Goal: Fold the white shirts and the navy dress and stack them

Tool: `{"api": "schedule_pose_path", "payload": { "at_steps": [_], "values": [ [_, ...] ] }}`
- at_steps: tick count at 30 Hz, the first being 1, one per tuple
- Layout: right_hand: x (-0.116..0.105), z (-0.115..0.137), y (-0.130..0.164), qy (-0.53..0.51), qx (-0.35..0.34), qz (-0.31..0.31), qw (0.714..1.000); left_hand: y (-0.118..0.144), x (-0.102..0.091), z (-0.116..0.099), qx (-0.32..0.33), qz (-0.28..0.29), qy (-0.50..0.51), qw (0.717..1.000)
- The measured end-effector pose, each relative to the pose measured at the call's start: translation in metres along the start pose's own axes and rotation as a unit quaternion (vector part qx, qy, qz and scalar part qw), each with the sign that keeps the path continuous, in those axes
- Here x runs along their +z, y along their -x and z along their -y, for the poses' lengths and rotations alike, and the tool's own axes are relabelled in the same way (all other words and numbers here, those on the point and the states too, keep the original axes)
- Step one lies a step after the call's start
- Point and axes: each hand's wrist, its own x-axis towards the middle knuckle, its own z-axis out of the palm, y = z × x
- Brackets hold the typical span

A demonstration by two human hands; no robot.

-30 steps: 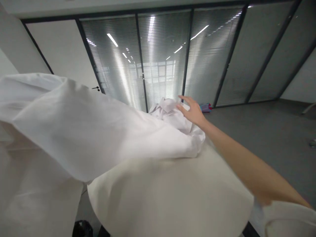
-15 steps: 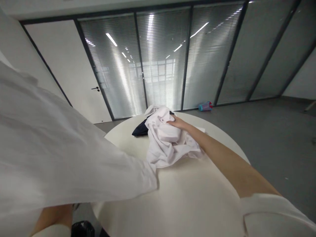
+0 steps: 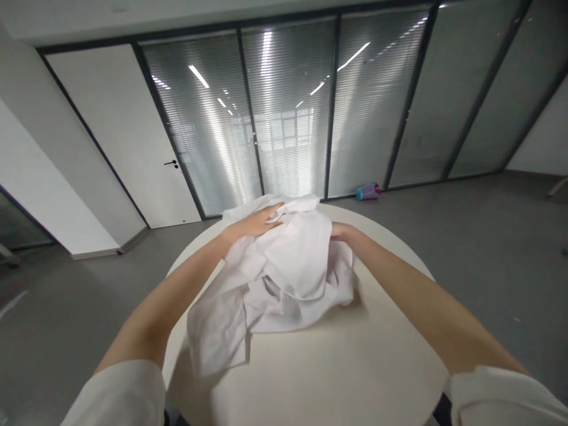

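Note:
A crumpled white shirt (image 3: 297, 254) lies heaped over the far half of the round white table (image 3: 337, 367), with one loose part spread toward the near left edge. My left hand (image 3: 257, 222) rests on the heap's upper left side, its fingers stretched out and slightly apart on the cloth. At the heap's right side is my right hand (image 3: 341, 231); its fingers disappear behind a fold of the shirt, so their grip is hidden. No dark cloth shows under the shirt now.
Beyond the table runs a glass partition (image 3: 288, 118) with blinds, and a white door (image 3: 115, 136) at its left. On the grey floor (image 3: 479, 248) by the partition sits a small blue and red basket (image 3: 368, 191).
The large white cloth raised at the left has come down onto the heap. My left hand now appears on it. The dark cloth beneath has become covered, and my right hand has shifted slightly right.

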Motion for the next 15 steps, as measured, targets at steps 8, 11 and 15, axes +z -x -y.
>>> {"api": "schedule_pose_path", "payload": {
  "at_steps": [8, 11, 15],
  "values": [
    [-0.044, 0.005, 0.021, -0.127, 0.274, -0.026, 0.953, 0.073, -0.009, 0.043, -0.096, 0.028, 0.057, 0.993],
    [0.0, 0.014, 0.032, -0.14, 0.224, 0.011, 0.964, 0.103, 0.006, 0.055, -0.129, 0.056, 0.062, 0.988],
    [0.06, 0.017, 0.026, -0.111, 0.192, 0.049, 0.974, 0.129, 0.039, 0.076, -0.122, 0.051, 0.061, 0.989]
  ]
}}
